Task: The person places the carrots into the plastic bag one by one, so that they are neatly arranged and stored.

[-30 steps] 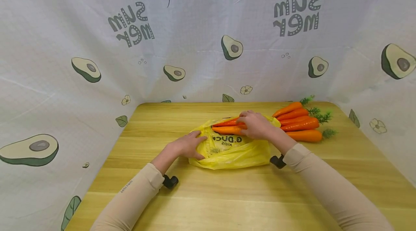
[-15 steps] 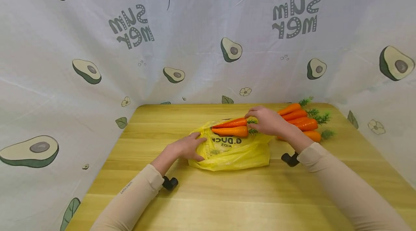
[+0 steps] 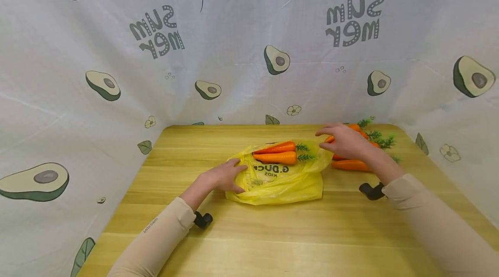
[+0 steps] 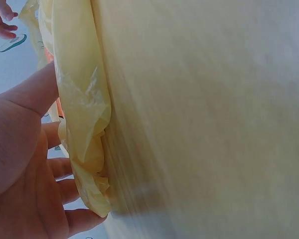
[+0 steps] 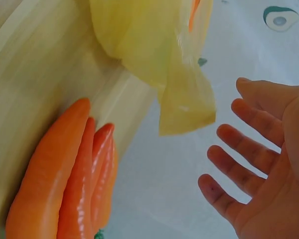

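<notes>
The left hand, fingers spread, touches the yellow bag's left edge; two carrots lie at its opening, seemingly set down, as the right hand, wide and empty, has moved off toward the loose carrots. Behind the bag, wood leaves room up to the far edge of the table.

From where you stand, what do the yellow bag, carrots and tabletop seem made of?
Yellow bag: thin, slightly glossy plastic film, crinkled and translucent.
Carrots: perhaps smooth moulded plastic or foam, given shiny highlights; real remains possible.
Tabletop: wood or wood-effect laminate, softly shiny, with streaky grain.
</notes>
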Tool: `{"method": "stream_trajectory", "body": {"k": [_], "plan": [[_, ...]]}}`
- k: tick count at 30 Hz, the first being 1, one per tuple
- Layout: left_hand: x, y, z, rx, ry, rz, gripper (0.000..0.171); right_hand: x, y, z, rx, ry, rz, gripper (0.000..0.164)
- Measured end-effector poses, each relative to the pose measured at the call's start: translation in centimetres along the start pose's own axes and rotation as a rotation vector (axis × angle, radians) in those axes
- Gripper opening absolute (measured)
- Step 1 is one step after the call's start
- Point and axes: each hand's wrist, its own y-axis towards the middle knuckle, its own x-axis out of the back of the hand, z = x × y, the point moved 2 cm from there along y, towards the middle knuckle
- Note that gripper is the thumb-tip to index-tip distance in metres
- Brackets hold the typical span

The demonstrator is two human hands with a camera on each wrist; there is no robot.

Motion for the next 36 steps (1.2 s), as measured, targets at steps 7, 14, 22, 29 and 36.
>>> {"method": "stream_trajectory", "body": {"k": [7, 14, 22, 29, 36], "plan": [[0.1, -0.2, 0.0, 0.002, -0.009, -0.001, 0.082, 0.9, -1.2, -1.6, -0.035, 0.001, -0.036, 0.034], [0.2, -0.3, -0.1, 0.004, -0.011, -0.001, 0.083, 0.9, -2.2, -3.9, -0.061, 0.015, -0.030, 0.041], [0.2, -0.2, -0.1, 0.001, -0.016, -0.003, 0.083, 0.8, -3.5, -5.7, -0.065, 0.050, -0.029, 0.044], [0.1, -0.1, 0.0, 0.001, -0.021, -0.004, 0.082, 0.8, -4.5, -7.2, -0.118, 0.056, -0.005, 0.053], [0.0, 0.0, 0.1, 0.001, -0.026, -0.002, 0.082, 0.6, -5.5, -8.5, -0.129, 0.066, 0.007, 0.053]]}}
